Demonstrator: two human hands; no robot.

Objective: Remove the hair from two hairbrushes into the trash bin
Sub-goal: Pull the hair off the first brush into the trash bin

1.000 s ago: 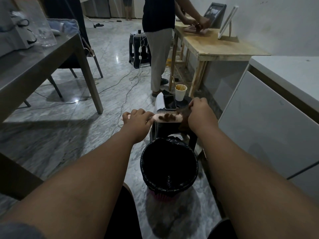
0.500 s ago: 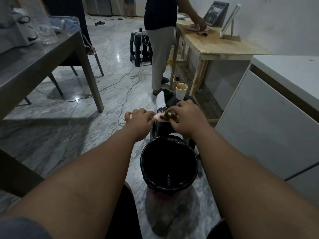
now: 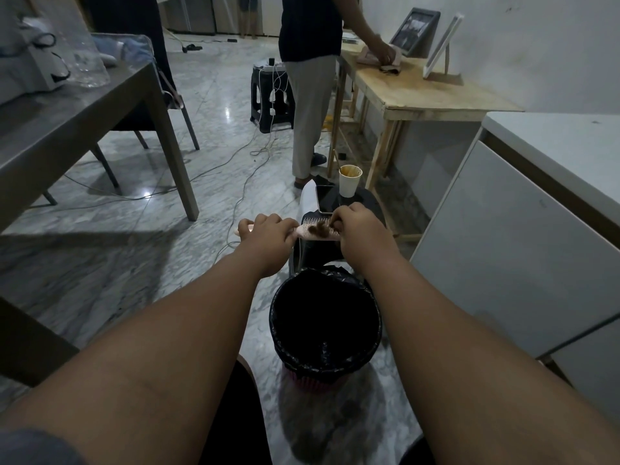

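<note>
Above the trash bin [image 3: 324,327], a little beyond its far rim, the left hand [image 3: 268,234] was clenched round the handle of a pink hairbrush [image 3: 317,232], holding it level. The right hand [image 3: 360,229] pinched the clump of brown hair [image 3: 318,228] sitting on the bristles. Beyond the trash bin stood a dark stool [image 3: 364,199] carrying a paper cup [image 3: 350,181]

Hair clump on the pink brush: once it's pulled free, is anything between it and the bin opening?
Nothing visible blocks it. The hair clump sits on the pink brush, pinched by the right hand while the left hand grips the handle. The bin stands open below and nearer the person, with only air between.
</note>
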